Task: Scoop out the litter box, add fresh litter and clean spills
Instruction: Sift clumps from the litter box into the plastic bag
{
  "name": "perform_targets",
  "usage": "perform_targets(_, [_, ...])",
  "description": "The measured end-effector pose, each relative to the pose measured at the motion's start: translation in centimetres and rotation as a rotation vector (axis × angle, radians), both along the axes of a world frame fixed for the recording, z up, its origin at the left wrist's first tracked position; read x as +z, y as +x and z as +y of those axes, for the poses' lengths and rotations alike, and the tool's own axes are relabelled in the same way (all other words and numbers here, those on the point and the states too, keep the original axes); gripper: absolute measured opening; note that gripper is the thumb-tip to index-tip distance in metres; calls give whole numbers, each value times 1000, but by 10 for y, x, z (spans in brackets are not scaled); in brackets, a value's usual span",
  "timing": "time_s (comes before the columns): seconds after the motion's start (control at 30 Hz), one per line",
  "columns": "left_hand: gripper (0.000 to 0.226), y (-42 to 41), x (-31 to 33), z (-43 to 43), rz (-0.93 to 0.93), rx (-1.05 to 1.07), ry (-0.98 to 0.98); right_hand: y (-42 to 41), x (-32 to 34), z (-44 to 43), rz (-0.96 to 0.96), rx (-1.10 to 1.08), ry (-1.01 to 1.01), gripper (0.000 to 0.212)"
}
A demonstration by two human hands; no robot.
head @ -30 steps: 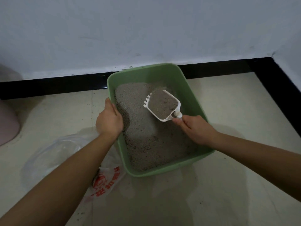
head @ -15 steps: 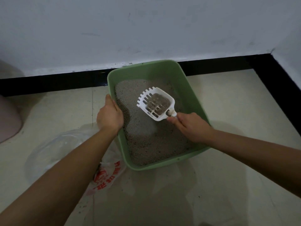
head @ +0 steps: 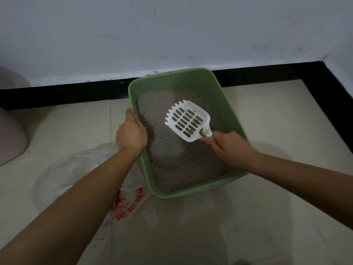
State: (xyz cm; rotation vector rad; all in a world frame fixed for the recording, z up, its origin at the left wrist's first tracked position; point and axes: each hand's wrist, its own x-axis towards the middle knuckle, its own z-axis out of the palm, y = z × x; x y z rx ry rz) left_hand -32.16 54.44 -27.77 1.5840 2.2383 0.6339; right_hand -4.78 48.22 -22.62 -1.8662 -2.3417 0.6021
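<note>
**Q:** Where is the litter box?
**A:** The green litter box [head: 226,111] stands on the tiled floor [head: 267,115], its far end near the black skirting [head: 66,94]. Grey litter [head: 177,165] covers its bottom.

**Q:** What is the left hand doing?
**A:** The left hand [head: 131,134] clasps the box's left rim.

**Q:** And the right hand?
**A:** The right hand [head: 233,150] is closed round the handle of the white slotted scoop [head: 188,120], which is held tilted above the litter. A few brown clumps [head: 195,121] lie on its slots.

**Q:** What else is there?
**A:** A clear plastic bag [head: 63,175] with red print lies just left of the box.

Right hand [head: 232,150] hides the scoop [head: 188,121] handle; a pink thing [head: 9,134] is cut by the left edge.
</note>
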Motion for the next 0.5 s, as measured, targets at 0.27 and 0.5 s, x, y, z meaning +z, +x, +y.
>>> perform_targets(0.27, [35,0,3,3,5,-24,-32,-1,-3,-5,-33,35,-9,48])
perform_targets(0.5, [43,-32,31,12,191,-365,-239,-13,9,-15,40,10,-16,50])
